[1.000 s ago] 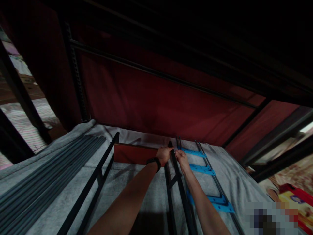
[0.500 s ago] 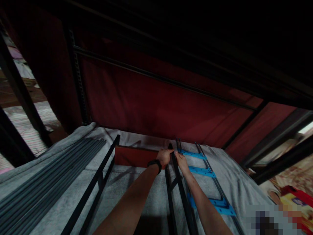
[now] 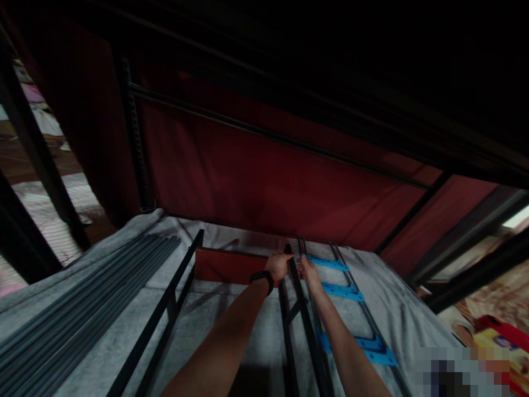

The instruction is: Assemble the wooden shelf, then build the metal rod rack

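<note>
Both my arms reach forward over a grey cloth (image 3: 231, 325). My left hand (image 3: 278, 266), with a black watch on its wrist, is closed round the far end of a black metal frame rail (image 3: 305, 325). My right hand (image 3: 307, 269) pinches the same rail end from the right side, fingers together. Just right of it lies a rail pair with blue cross plates (image 3: 342, 289). A red-brown board (image 3: 227, 266) lies flat behind my left hand.
A second black frame (image 3: 159, 320) lies to the left, and a bundle of grey rods (image 3: 78, 309) further left. A dark red panel (image 3: 264, 176) with black posts stands behind. A red and yellow box (image 3: 502, 342) sits at the lower right.
The view has shifted slightly; both hands stay at the rail's far end with almost no movement.
</note>
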The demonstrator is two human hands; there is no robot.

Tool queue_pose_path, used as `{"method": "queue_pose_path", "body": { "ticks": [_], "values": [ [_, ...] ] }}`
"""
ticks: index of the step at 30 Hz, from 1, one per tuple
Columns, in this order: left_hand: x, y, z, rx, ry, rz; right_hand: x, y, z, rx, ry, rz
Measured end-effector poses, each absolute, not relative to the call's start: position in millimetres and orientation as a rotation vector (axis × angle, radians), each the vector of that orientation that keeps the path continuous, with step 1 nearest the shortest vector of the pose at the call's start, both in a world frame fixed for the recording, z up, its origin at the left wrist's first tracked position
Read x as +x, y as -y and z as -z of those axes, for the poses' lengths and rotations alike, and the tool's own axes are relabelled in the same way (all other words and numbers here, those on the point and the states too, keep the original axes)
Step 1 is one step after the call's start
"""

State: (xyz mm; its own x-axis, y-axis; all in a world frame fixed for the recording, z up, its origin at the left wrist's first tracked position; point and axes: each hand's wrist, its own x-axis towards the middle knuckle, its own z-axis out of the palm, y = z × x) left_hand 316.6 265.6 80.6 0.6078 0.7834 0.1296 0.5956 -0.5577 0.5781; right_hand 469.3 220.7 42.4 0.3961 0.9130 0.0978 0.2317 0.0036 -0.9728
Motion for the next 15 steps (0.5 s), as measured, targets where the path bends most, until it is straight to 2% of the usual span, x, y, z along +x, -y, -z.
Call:
{"method": "queue_pose_path", "body": {
  "ticks": [4,9,15],
  "values": [
    [317.2,-265.9,-80.7,2.352,-1.069,-0.527,468.4,-222.9,-38.1,-1.412,1.096,-0.723],
    [316.4,-264.4,-82.6,2.356,-1.07,-0.529,468.9,-226.1,-36.6,-1.535,1.123,-0.583],
    [316.6,-263.2,-81.6,2.341,-1.089,-0.527,464.6,-226.2,-32.9,-1.456,1.056,-0.683]
  ]
}}
